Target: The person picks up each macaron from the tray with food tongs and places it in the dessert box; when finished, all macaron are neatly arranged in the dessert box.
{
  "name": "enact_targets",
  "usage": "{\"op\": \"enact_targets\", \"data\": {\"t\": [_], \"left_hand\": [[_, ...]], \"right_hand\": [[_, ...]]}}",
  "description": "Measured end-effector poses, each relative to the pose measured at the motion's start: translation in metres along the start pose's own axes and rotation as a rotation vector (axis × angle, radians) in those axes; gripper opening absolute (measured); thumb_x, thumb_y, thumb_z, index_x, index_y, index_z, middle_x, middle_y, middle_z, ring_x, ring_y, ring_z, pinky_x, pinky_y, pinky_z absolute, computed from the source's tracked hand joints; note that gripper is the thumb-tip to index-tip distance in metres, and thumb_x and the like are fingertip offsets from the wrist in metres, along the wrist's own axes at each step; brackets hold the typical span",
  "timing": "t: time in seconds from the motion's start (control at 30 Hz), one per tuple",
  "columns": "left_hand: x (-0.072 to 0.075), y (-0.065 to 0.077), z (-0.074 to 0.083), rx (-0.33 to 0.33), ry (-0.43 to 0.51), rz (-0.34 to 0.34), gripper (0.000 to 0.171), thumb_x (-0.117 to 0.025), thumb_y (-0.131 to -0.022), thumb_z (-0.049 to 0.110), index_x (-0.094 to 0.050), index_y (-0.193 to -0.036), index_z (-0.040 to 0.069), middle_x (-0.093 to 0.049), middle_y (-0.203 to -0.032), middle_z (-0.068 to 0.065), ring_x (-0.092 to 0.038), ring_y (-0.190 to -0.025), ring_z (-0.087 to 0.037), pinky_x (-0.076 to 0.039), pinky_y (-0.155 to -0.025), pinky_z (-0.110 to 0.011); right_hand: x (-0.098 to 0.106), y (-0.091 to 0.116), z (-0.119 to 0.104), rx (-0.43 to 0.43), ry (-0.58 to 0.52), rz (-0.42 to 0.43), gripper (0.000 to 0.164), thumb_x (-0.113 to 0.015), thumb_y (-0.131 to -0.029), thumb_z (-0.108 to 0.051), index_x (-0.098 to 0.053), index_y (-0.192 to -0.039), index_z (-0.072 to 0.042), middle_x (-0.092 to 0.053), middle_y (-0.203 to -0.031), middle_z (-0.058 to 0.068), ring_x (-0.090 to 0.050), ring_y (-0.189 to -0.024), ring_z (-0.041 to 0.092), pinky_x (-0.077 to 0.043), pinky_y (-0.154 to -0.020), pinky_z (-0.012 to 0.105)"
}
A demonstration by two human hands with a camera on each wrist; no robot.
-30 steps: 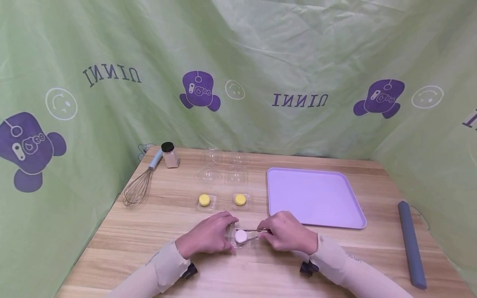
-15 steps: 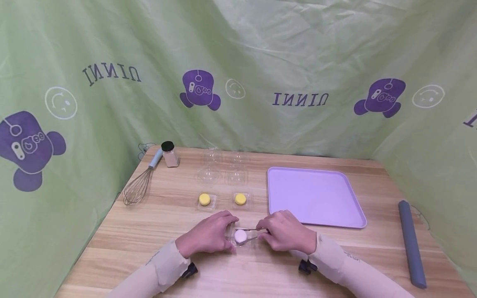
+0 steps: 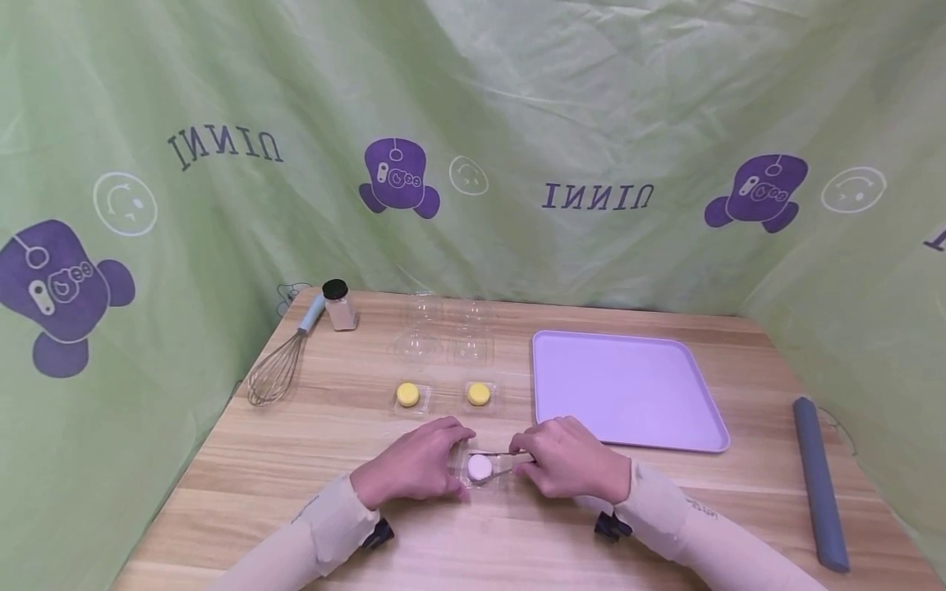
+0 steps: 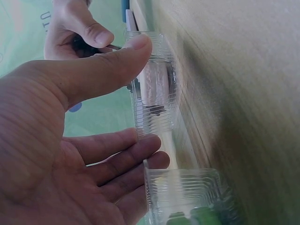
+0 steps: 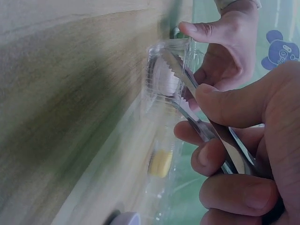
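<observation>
A pink macaron [image 3: 479,468] sits in a small clear plastic box [image 4: 157,123] on the table. My left hand [image 3: 414,465] holds this box from the left, thumb on one side and fingertips on the other. My right hand [image 3: 575,460] grips metal tongs [image 5: 230,146] with serrated tips. The tong tips are spread on either side of the pink macaron, inside the box; whether both touch it I cannot tell. Close to the left fingers, in the left wrist view, stands another clear box [image 4: 183,180] with something green [image 4: 206,216] in it.
Two yellow macarons [image 3: 407,395] in clear boxes sit beyond the hands, with clear domed lids [image 3: 470,349] behind them. A purple tray [image 3: 628,390] lies right. A whisk [image 3: 281,365] and black-capped jar [image 3: 341,308] are left; a grey-blue roll [image 3: 820,484] is far right.
</observation>
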State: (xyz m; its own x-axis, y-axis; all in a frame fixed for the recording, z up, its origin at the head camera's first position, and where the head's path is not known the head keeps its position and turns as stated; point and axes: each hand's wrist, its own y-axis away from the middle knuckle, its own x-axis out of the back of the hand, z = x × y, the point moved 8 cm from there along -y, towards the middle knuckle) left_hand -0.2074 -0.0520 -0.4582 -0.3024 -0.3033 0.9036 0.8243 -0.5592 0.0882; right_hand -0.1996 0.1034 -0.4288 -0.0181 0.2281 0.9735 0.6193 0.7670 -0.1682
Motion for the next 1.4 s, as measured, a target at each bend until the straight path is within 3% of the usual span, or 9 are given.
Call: {"op": "enact_targets", "data": {"t": [0.17, 0.4, 0.53, 0.73, 0.9, 1.13, 1.4], "left_hand": [[0.0, -0.001, 0.0, 0.0, 0.007, 0.002, 0.085, -0.091, -0.065, 0.042, -0.061, -0.138, 0.009, -0.065, -0.127, 0.0, -0.063, -0.119, -0.02, -0.056, -0.104, -0.04], [-0.001, -0.001, -0.001, 0.002, 0.01, 0.001, 0.085, -0.092, -0.065, 0.042, -0.061, -0.137, 0.009, -0.065, -0.127, 0.0, -0.063, -0.119, -0.019, -0.056, -0.103, -0.04], [-0.001, 0.0, -0.001, 0.001, 0.01, 0.001, 0.085, -0.092, -0.065, 0.042, -0.061, -0.137, 0.009, -0.065, -0.127, 0.0, -0.062, -0.119, -0.02, -0.056, -0.104, -0.04], [0.0, 0.0, 0.0, -0.003, 0.006, 0.006, 0.084, -0.091, -0.066, 0.041, -0.061, -0.137, 0.008, -0.065, -0.127, -0.001, -0.063, -0.119, -0.02, -0.056, -0.103, -0.04], [0.001, 0.001, 0.0, -0.005, 0.003, 0.012, 0.083, -0.091, -0.066, 0.042, -0.062, -0.137, 0.008, -0.065, -0.128, -0.001, -0.063, -0.12, -0.02, -0.056, -0.104, -0.04], [0.002, 0.001, -0.003, 0.004, 0.013, 0.013, 0.084, -0.09, -0.066, 0.042, -0.061, -0.137, 0.009, -0.065, -0.129, 0.0, -0.062, -0.122, -0.021, -0.055, -0.105, -0.041], [-0.001, -0.001, -0.002, -0.002, 0.013, 0.004, 0.084, -0.09, -0.066, 0.043, -0.061, -0.137, 0.009, -0.065, -0.128, 0.0, -0.062, -0.121, -0.02, -0.056, -0.104, -0.041]], "right_hand": [[0.002, 0.0, 0.003, -0.024, -0.013, -0.031, 0.017, -0.075, -0.087, -0.028, -0.076, -0.1, -0.017, -0.073, -0.078, -0.008, -0.052, -0.06, -0.004, -0.046, -0.053, 0.016], [0.009, 0.004, 0.007, -0.04, -0.034, -0.001, 0.016, -0.076, -0.086, -0.03, -0.075, -0.097, -0.018, -0.074, -0.081, -0.01, -0.056, -0.065, -0.003, -0.051, -0.057, 0.021], [0.013, 0.007, 0.007, -0.031, -0.064, 0.018, 0.014, -0.077, -0.084, -0.025, -0.075, -0.096, -0.017, -0.072, -0.079, -0.011, -0.05, -0.062, -0.005, -0.044, -0.053, 0.016], [0.022, 0.01, 0.013, -0.042, -0.137, 0.076, 0.016, -0.077, -0.084, -0.022, -0.076, -0.099, -0.016, -0.057, -0.068, -0.016, -0.039, -0.056, -0.007, -0.036, -0.052, 0.01], [0.039, 0.01, 0.019, -0.022, -0.18, 0.226, 0.016, -0.078, -0.084, -0.016, -0.075, -0.1, -0.014, -0.055, -0.068, -0.017, -0.04, -0.058, -0.008, -0.04, -0.054, 0.009], [0.068, 0.013, 0.03, 0.011, -0.235, 0.488, 0.024, -0.074, -0.081, -0.004, -0.074, -0.104, -0.009, -0.064, -0.073, -0.007, -0.048, -0.062, -0.004, -0.046, -0.056, 0.011], [0.106, 0.03, 0.061, -0.075, -0.211, 0.749, 0.027, -0.075, -0.079, 0.001, -0.074, -0.106, 0.001, -0.064, -0.066, 0.0, -0.045, -0.054, -0.001, -0.039, -0.046, 0.01]]}}
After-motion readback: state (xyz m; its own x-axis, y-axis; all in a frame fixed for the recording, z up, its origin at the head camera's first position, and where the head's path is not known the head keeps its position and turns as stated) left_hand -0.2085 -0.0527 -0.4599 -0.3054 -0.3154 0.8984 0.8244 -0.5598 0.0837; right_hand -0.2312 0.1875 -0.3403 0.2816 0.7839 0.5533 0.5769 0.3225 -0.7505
